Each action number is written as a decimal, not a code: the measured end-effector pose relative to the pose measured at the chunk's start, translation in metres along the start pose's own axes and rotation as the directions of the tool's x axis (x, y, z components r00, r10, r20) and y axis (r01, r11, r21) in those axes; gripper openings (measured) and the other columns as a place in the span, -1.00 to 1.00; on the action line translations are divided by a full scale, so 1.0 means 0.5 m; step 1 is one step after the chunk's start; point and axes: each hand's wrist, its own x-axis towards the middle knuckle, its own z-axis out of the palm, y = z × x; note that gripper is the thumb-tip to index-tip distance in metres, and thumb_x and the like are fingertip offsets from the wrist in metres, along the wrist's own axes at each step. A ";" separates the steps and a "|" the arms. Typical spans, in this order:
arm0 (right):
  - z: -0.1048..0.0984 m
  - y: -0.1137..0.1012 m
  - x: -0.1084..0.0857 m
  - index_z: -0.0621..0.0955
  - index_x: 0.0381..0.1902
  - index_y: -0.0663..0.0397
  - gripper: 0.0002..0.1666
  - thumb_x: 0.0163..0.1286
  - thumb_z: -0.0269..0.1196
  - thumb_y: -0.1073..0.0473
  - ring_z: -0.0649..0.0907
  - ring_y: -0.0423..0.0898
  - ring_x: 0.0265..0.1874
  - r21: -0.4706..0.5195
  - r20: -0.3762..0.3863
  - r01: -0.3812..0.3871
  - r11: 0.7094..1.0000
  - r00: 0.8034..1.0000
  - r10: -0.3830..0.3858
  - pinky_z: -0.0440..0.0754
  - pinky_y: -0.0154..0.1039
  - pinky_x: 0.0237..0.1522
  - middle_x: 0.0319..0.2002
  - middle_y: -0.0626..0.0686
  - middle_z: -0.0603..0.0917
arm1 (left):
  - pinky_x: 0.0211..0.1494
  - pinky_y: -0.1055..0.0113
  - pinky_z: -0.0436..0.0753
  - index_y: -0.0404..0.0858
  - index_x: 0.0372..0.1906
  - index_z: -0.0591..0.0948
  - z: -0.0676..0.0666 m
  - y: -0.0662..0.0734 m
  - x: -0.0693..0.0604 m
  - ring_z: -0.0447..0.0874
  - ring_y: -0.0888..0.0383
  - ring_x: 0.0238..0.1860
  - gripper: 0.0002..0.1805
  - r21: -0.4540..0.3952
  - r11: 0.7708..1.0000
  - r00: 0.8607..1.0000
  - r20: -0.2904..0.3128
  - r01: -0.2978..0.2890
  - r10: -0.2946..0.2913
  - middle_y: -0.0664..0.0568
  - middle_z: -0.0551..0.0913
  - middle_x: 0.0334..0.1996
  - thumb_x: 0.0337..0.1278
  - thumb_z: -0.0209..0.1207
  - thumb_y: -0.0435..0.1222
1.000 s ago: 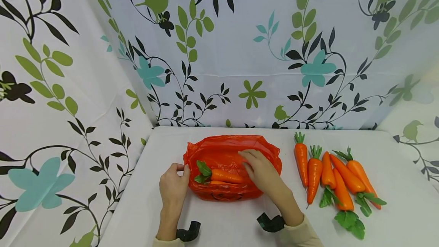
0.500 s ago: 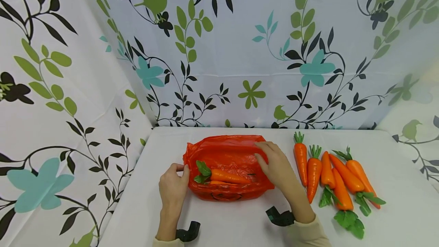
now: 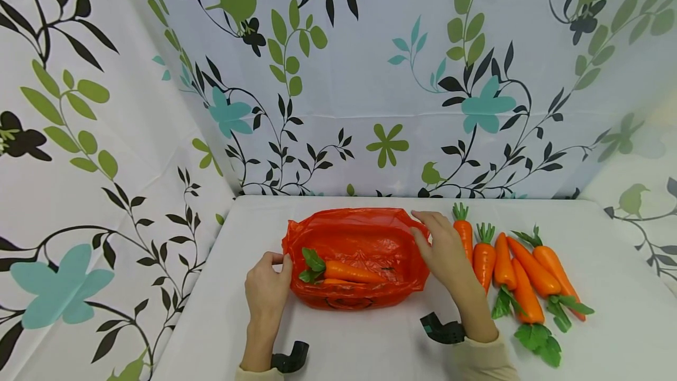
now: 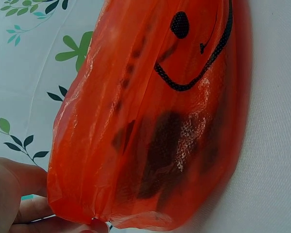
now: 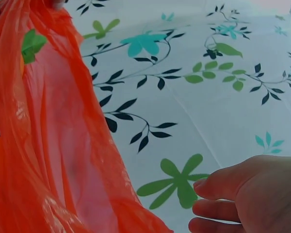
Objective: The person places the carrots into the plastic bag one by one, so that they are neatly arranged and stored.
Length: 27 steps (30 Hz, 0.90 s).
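A red plastic bag [image 3: 365, 234] lies with its mouth spread wide on the white table. Inside it are carrots [image 3: 353, 271] with green leaves [image 3: 314, 260] at their left end. My left hand [image 3: 267, 291] pinches the bag's left edge; in the left wrist view its fingers [image 4: 31, 208] are at the bag's lower corner, partly hidden behind the plastic. At the bag's right rim is my right hand [image 3: 448, 254], its fingers extended and holding nothing. In the right wrist view a gap shows between the right hand [image 5: 257, 199] and the bag [image 5: 82, 145].
Several loose carrots [image 3: 535, 275] with green tops lie on the table [image 3: 359, 343] to the right, the leftmost carrot [image 3: 464, 234] partly behind my right hand. Black wrist mounts [image 3: 291, 357] sit on both wrists. Patterned cloth [image 3: 338, 87] hangs behind the table and at its sides.
My right hand has moved from above the bag's interior rightward to its right rim, uncovering more of the carrots inside. The left hand has stayed at the bag's left edge.
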 end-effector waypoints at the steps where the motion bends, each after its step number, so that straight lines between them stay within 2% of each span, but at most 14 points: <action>1: -0.002 0.004 0.000 0.57 0.24 0.17 -0.53 0.39 0.28 0.23 0.62 0.19 0.11 0.001 -0.007 -0.005 1.000 1.000 0.005 0.66 0.16 0.07 0.13 0.22 0.64 | -0.50 0.37 0.61 -0.34 -0.30 0.71 0.000 0.000 0.000 0.52 0.16 -0.64 -0.77 -0.001 1.000 1.000 -0.001 -0.001 0.001 -0.15 0.77 -0.47 0.23 0.26 -0.21; 13: -0.018 0.063 0.003 0.57 0.21 0.24 -0.57 0.40 0.23 0.29 0.62 0.21 -0.02 -0.051 -0.085 -0.079 0.996 0.994 0.075 0.64 0.20 0.02 0.08 0.29 0.65 | -0.48 0.32 0.65 -0.36 -0.31 0.71 0.000 0.000 -0.002 0.55 0.14 -0.62 -0.79 -0.003 1.000 1.000 0.000 -0.011 0.011 -0.19 0.78 -0.44 0.23 0.25 -0.25; 17: -0.023 0.074 0.002 0.56 0.23 0.25 -0.56 0.42 0.21 0.27 0.62 0.23 0.00 -0.065 -0.073 -0.128 0.990 0.990 0.123 0.64 0.20 0.04 0.11 0.32 0.62 | -0.51 0.36 0.61 -0.36 -0.33 0.71 0.001 -0.001 -0.002 0.53 0.15 -0.64 -0.80 0.002 1.000 1.000 -0.009 -0.018 0.018 -0.18 0.77 -0.47 0.22 0.24 -0.27; 24: -0.027 0.092 0.003 0.52 0.29 0.25 -0.53 0.48 0.16 0.21 0.57 0.25 0.12 -0.061 -0.028 -0.225 0.973 0.974 0.223 0.56 0.23 0.18 0.21 0.32 0.57 | -0.59 0.41 0.42 -0.37 -0.34 0.70 0.000 0.000 0.000 0.48 0.17 -0.67 -0.81 -0.006 1.000 1.000 -0.012 -0.028 0.027 -0.18 0.76 -0.48 0.22 0.21 -0.29; 27: -0.025 0.102 0.003 0.52 0.29 0.26 -0.53 0.48 0.15 0.21 0.57 0.26 0.12 -0.058 -0.023 -0.246 0.968 0.969 0.245 0.54 0.24 0.20 0.20 0.32 0.57 | -0.59 0.42 0.42 -0.37 -0.34 0.70 0.000 -0.001 0.000 0.48 0.17 -0.67 -0.81 -0.007 1.000 0.999 -0.015 -0.028 0.028 -0.19 0.76 -0.48 0.23 0.21 -0.29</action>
